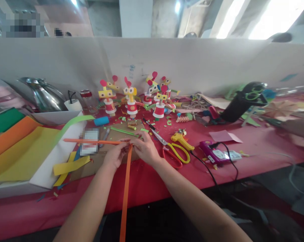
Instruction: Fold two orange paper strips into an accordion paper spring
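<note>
Two orange paper strips [127, 188] meet at a corner between my hands, one running left over the table and the other hanging down toward me. My left hand [116, 154] is closed, pinching the strip that runs left close to the corner. From the right, my right hand [146, 148] closes its fingers on the same corner; its fingertips partly hide the joint. Beneath lies a brown cardboard sheet [88, 168]. Scissors [173, 151] with red and yellow handles rest right of my right hand, beside a yellow glue gun [182, 141].
Several paper-cup figures [131, 104] stand at the back. A white box [44, 161] of coloured paper is at left, near a steel jug [44, 95]. At right are a purple power strip [213, 154], a black bottle [242, 104] and another person's hand [296, 129].
</note>
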{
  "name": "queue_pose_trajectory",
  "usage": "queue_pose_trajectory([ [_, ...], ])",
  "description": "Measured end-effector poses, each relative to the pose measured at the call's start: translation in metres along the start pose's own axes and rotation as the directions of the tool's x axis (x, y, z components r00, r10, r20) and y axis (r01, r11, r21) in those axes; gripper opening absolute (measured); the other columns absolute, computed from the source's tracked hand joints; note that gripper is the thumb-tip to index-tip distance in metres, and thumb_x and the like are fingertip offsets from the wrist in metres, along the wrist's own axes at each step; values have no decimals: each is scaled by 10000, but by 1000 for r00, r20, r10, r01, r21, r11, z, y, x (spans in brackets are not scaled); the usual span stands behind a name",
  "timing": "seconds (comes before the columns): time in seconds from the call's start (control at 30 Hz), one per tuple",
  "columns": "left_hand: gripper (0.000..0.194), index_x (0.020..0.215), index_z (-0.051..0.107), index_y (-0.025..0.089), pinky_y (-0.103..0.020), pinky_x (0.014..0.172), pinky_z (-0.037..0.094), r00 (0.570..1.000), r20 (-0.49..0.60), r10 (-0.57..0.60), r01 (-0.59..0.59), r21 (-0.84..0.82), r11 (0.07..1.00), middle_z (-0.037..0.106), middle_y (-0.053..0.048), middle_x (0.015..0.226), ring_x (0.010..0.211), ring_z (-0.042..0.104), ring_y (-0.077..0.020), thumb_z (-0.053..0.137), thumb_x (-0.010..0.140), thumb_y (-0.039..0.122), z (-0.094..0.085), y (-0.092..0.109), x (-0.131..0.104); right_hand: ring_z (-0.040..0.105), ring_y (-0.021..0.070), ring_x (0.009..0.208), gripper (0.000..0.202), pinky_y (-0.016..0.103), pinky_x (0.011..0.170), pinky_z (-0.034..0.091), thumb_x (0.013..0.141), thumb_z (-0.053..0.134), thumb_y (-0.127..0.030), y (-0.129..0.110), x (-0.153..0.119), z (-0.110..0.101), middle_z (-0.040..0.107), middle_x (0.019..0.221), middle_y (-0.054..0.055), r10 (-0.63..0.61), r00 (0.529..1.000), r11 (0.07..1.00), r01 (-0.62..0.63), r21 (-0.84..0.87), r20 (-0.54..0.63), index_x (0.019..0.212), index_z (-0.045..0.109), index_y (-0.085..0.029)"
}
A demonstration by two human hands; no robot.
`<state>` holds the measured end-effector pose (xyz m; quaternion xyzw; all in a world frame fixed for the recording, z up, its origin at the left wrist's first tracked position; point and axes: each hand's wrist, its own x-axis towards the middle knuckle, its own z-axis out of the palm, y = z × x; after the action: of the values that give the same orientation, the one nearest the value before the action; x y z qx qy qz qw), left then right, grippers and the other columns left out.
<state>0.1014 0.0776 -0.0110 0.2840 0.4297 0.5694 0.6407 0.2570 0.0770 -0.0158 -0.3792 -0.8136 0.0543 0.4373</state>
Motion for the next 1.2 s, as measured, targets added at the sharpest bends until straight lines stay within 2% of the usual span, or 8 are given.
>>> queue_pose_trajectory([
  [0.33, 134, 652, 645, 127, -174, 499, 394, 1000, -11, -12, 12, -10, 1000, 611, 15, 573, 519, 542, -70, 703, 540, 81, 2, -3, 1, 472, 258, 1044, 286, 416, 910, 401, 799, 538, -137, 0, 1, -2, 500, 1173, 103, -48, 996, 986, 59, -156, 76, 1036, 656, -245],
  [0.5, 159, 666, 652, 127, -179, 517, 408, 1000, -20, 3, -3, 11, 1000, 622, 13, 584, 533, 551, -74, 736, 531, 113, 0, -4, 2, 456, 268, 1077, 322, 423, 909, 403, 774, 552, -121, -1, 0, -2, 487, 1216, 103, 3, 999, 989, 3, -145, 37, 1058, 642, -243],
  [0.67, 159, 667, 662, 126, -169, 501, 392, 999, -28, 32, -31, 40, 999, 610, 18, 573, 518, 537, -65, 727, 522, 119, 0, -5, 2, 459, 270, 1081, 241, 426, 904, 405, 798, 557, -156, 1, 0, -3, 485, 1216, 102, -14, 999, 987, 20, -158, 42, 987, 673, -251],
  [0.8, 138, 656, 657, 123, -171, 490, 386, 999, -43, 10, -8, 46, 999, 600, 18, 556, 498, 525, -63, 711, 531, 105, 3, -3, -1, 468, 266, 1071, 222, 418, 910, 405, 802, 559, -175, 2, 1, -3, 500, 1192, 103, -30, 998, 987, 37, -154, 52, 978, 677, -243],
  [0.93, 113, 667, 666, 122, -193, 498, 403, 999, 31, -33, 31, 51, 998, 621, -2, 575, 511, 539, -85, 686, 560, 148, 6, 3, -5, 476, 247, 1064, 218, 400, 913, 414, 774, 569, -146, 2, 1, -3, 509, 1167, 91, -9, 1000, 997, 9, -73, 0, 944, 670, -236],
  [1.0, 128, 684, 679, 124, -211, 520, 415, 997, 78, -16, 11, 59, 998, 644, -21, 597, 537, 558, -107, 666, 565, 171, 5, 5, -6, 483, 233, 1051, 190, 387, 913, 422, 751, 600, -155, 2, 2, -3, 507, 1141, 84, 34, 999, 999, -34, 15, -36, 915, 662, -230],
  [1.1, 164, 708, 700, 131, -220, 532, 404, 993, 85, 76, -89, 156, 984, 664, -26, 607, 549, 560, -119, 674, 549, 160, 3, 4, -7, 499, 218, 1023, 150, 355, 892, 437, 701, 659, -198, 1, 2, -1, 490, 1095, 82, 186, 980, 968, -170, 185, -72, 851, 658, -207],
  [1.2, 190, 751, 715, 158, -222, 601, 420, 986, 77, 149, -165, 279, 946, 692, -20, 668, 625, 584, -131, 723, 561, 167, 3, 1, -7, 511, 209, 996, 131, 309, 802, 462, 694, 629, -216, 1, 3, 3, 486, 1047, 81, 359, 932, 876, -318, 363, -50, 816, 658, -182],
])
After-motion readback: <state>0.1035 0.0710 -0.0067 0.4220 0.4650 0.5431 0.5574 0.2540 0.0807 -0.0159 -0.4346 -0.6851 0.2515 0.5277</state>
